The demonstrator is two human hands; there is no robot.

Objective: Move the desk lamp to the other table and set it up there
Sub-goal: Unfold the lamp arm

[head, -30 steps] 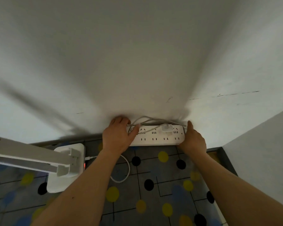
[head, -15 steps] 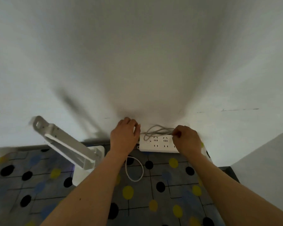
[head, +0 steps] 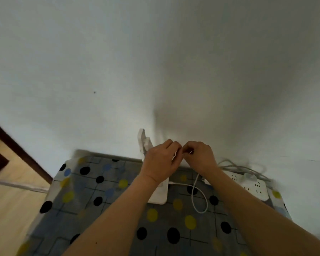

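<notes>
Your two forearms reach forward over a grey tablecloth (head: 100, 200) printed with black, yellow and blue dots. Nearer to you than the grip, a thin white cable (head: 199, 211) lies in a loose loop on the cloth. One end runs into the desk lamp (head: 160, 194), whose white base sits directly under your left wrist, and the other end rises to your fingers. Your left hand (head: 163, 159) and right hand (head: 199, 156) meet knuckle to knuckle, both clenched around the cable's end: the left curls over a small white piece, and the right pinches the thin lead. Just beyond the grip the lamp's arm (head: 144, 141) stands up against the wall (head: 155, 71). The lamp appears to be placed already, and the step in hand looks like wiring it up. The next move likely calls for carrying the cable's end right of the grip to the white power strip (head: 251, 183), while keeping enough slack that the base is not tugged.
</notes>
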